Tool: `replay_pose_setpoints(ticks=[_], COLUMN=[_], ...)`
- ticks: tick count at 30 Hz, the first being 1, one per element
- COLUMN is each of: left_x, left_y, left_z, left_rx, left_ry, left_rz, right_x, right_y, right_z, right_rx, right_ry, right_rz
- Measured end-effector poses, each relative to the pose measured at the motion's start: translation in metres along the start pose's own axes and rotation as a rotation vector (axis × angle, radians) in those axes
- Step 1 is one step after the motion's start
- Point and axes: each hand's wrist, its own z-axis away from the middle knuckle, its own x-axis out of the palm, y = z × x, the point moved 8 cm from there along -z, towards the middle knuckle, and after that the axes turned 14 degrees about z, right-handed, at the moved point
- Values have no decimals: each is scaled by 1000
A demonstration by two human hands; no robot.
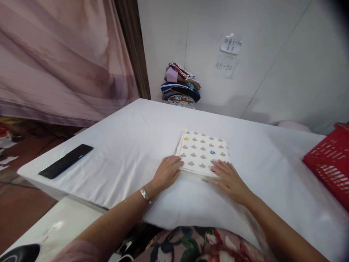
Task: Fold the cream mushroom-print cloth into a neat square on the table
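A folded white cloth (203, 151) printed with small grey shapes lies on the white-covered table (131, 145) in front of me. My left hand (167, 171) rests at its near left corner, fingers curled against the edge, with a bracelet on the wrist. My right hand (228, 177) lies flat with fingers stretched out on the cloth's near right corner. Neither hand lifts the cloth; it stays flat on the table.
A black flat device (66, 160) lies near the table's left edge. A red plastic basket (331, 160) stands at the right. A stack of folded clothes (181, 85) sits at the far wall under paper notes (230, 45). A pink curtain (62, 58) hangs left.
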Motion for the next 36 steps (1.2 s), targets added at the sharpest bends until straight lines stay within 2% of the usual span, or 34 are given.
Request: replay_pose_setpoints(ticks=[3,7,13,17,21,25,27,30,33,36], left_x=[-5,-10,-1,-12,-23,-3,6,11,6,7], left_y=[-4,-7,-33,-33,-39,-51,-56,-60,-68,-81], left_z=[-2,-5,8,-1,-24,-39,-43,-46,-46,-37], left_rx=[-23,-47,-403,-528,-661,-794,-816,-777,-748,-788], left_ry=[10,49,-41,-19,66,-74,-134,-175,-105,-75], left_rz=[-27,-66,235,365,205,84,64,79,120,144], right_x=[8,15,16,16,16,16,15,14,13,13], right_y=[-8,-13,-16,-17,-19,-20,-20,-21,-22,-25], right_z=[4,4,4,3,2,2,3,4,4,5], right_rx=[-85,-102,-104,-113,-116,-111,-105,-97,-111,-134], right_ry=[29,70,86,95,102,126,139,156,151,130], right_rz=[89,168,205,200,226,237,235,232,233,225])
